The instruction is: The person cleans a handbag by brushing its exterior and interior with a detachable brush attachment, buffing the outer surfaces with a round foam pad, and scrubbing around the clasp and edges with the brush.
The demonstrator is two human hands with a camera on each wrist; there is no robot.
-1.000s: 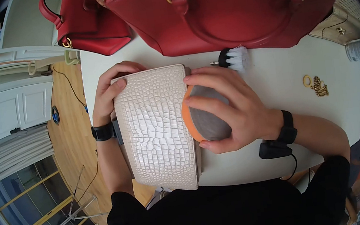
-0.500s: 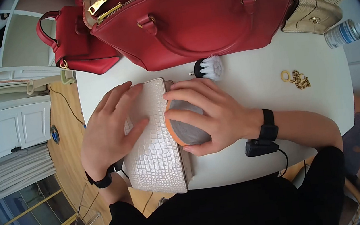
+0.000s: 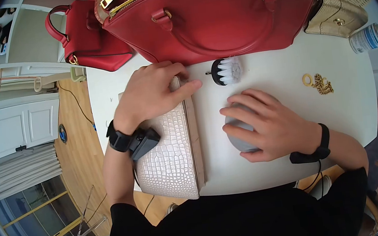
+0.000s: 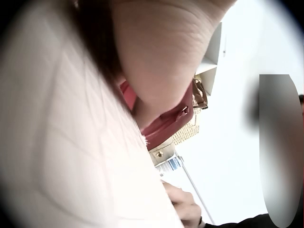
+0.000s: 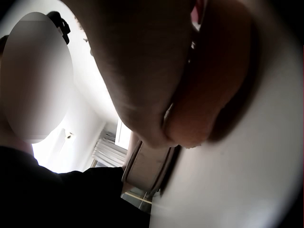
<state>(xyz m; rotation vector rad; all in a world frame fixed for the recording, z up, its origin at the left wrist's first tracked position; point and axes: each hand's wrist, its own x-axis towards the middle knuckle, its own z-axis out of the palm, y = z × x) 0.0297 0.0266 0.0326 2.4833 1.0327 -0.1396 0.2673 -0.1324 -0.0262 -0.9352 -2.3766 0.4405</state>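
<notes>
A cream crocodile-textured bag [image 3: 167, 172] lies on the white table, its side edge facing right. My left hand [image 3: 155, 91] grips its far end, with the fingers bent over the end and the thumb extended past the right edge. The bag's pale surface [image 4: 71, 142] fills much of the left wrist view. To the right, my right hand [image 3: 272, 126] holds a rounded grey sponge [image 3: 237, 135] down at the tabletop, apart from the bag. Its orange side [image 5: 213, 90] shows in the right wrist view. Beyond the hands lies a white-bristled brush head [image 3: 228, 71] with a black base.
A large red handbag [image 3: 234, 23] stands along the back, with a smaller red bag [image 3: 99, 41] at its left. A gold purse [image 3: 337, 17] and a can [image 3: 368, 38] are at the far right. A gold chain [image 3: 323, 85] lies on the table [image 3: 282, 73].
My right hand has moved right with the sponge, away from the bag's edge. My left hand left the bag's left side, crossed over it and now grips the far end.
</notes>
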